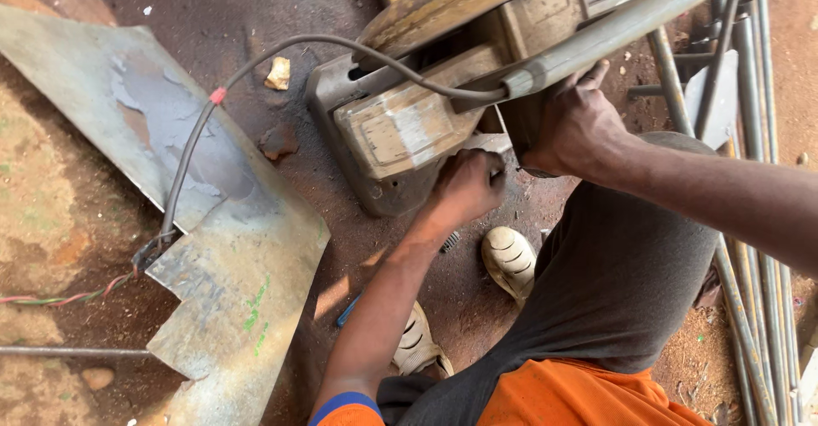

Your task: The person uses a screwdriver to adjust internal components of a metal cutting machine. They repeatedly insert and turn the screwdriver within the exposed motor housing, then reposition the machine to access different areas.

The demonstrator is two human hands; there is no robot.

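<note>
A worn, dusty cut-off saw (400, 128) sits on the dirt ground with its round blade guard (452, 0) at the top. My right hand (575, 123) grips the lower end of the saw's long grey handle (622, 21). My left hand (464, 187) is closed like a fist around a small pale metal piece (487, 142) at the saw's base, just left of my right hand. What lies under the blade is hidden by my hands. My knee in grey trousers (630, 256) is right below my right arm.
A grey cable (192, 149) runs from the saw across a large bent metal sheet (213, 247) on the left. Several long metal rods (758, 307) lie along the right side. My white sandals (509, 258) stand below the saw. A small stone (278, 73) lies on the ground.
</note>
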